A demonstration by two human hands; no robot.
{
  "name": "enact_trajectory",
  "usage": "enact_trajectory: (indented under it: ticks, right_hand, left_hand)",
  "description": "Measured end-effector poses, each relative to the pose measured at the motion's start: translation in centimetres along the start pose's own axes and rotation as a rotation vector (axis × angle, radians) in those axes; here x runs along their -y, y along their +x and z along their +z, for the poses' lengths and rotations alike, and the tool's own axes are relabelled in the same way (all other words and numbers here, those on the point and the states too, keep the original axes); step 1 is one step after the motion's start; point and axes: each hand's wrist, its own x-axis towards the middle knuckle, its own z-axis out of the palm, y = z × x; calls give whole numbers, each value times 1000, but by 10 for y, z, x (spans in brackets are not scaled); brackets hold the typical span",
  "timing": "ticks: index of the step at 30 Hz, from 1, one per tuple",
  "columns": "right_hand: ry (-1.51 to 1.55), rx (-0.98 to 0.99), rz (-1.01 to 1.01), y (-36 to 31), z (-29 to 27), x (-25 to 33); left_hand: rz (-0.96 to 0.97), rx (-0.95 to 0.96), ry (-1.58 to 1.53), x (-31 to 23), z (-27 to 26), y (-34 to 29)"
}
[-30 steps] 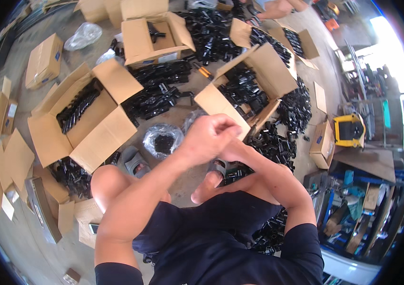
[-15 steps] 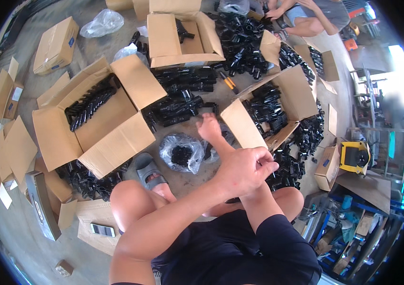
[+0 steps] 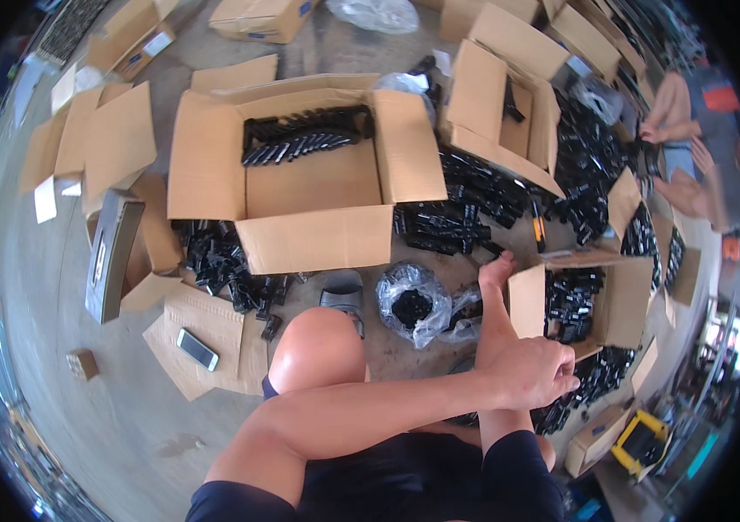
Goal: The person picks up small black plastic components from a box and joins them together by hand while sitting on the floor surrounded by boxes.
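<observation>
My left forearm crosses over the right one. The left hand (image 3: 537, 374) is closed with fingers curled in, above the right forearm; whatever it holds is hidden. My right hand (image 3: 496, 268) reaches forward to the right end of a pile of black plastic parts (image 3: 448, 230). Its fingers are closed at the end of one short black part (image 3: 489, 247). Just right of that hand stands an open carton (image 3: 526, 304) holding many black parts. To its left, a clear plastic bag (image 3: 394, 283) with small black pieces lies rolled open on the floor.
A large open carton (image 3: 318, 244) with a row of black parts stands ahead left. Behind the pile is another carton (image 3: 479, 96). A yellow-and-black knife (image 3: 538, 224) lies beside the pile. A phone (image 3: 198, 349) rests on cardboard. Another person (image 3: 692, 148) crouches far right.
The view has turned left, so the cartons and piles now appear farther right. My right hand stays by the pile's right end, fingers at the black part. The left hand remains curled.
</observation>
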Motion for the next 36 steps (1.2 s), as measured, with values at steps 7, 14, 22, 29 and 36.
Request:
enact_trajectory:
  ticks: [7, 14, 22, 29, 36]
  right_hand:
    - [81, 77, 17, -13, -9, -10]
    - [226, 160, -375, -100, -56, 6]
    - [983, 386, -177, -171, -257, 59]
    - [1241, 671, -243, -220, -358, 26]
    - [1388, 720, -162, -228, -360, 43]
  left_hand:
    - [60, -2, 52, -5, -3, 0]
    - [127, -104, 127, -4, -13, 1]
    - [240, -165, 374, -9, -7, -11]
    - [287, -46, 628, -72, -110, -27]
    - [-174, -539, 420, 46, -275, -13]
